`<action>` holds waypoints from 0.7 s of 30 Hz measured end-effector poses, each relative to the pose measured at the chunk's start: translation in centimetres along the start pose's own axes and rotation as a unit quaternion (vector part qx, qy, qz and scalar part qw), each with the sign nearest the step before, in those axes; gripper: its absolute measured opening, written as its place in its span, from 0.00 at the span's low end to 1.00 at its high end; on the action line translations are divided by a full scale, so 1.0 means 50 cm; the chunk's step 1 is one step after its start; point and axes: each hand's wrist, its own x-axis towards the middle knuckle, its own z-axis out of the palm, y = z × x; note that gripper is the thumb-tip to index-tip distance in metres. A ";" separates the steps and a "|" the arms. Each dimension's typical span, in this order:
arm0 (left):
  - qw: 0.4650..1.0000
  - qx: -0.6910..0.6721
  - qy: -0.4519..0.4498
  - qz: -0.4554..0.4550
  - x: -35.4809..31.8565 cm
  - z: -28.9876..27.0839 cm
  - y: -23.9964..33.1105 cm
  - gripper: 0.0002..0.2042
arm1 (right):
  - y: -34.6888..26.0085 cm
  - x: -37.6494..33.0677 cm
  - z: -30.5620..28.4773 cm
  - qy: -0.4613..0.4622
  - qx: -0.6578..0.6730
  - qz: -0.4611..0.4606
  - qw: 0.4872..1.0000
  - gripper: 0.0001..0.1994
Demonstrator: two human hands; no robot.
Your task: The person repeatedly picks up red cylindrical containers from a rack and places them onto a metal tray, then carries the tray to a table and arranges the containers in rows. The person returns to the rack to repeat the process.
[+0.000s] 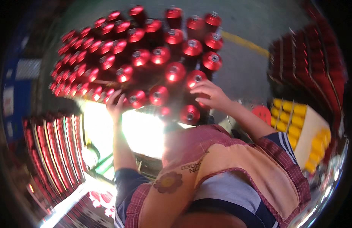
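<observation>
In front of me stand rows of shiny red spools (140,57) with pale metal centres, close together and blurred in places. At the near left edge of the group, my left hand (116,104) is closed, its fingers curled round a red spool that they partly cover. Farther right, my right hand (211,95) bends its fingers over the near side of another red spool (196,78), its thumb side lower down. More red spools (159,95) stand between my two hands. What the spools stand on is mostly hidden beneath them.
Racks of red spools stand at the left (56,152) and far right (309,57). Beside my right arm is a pale box with yellow spools (294,117) and a round red thing (262,114). A glaring white surface (141,131) lies under my left forearm. A yellow line (244,43) crosses the grey floor.
</observation>
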 end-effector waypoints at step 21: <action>0.972 0.042 -0.210 -0.098 -0.240 0.111 0.211 0.25 | 0.022 0.146 -0.055 -0.156 -0.128 0.095 0.975 0.19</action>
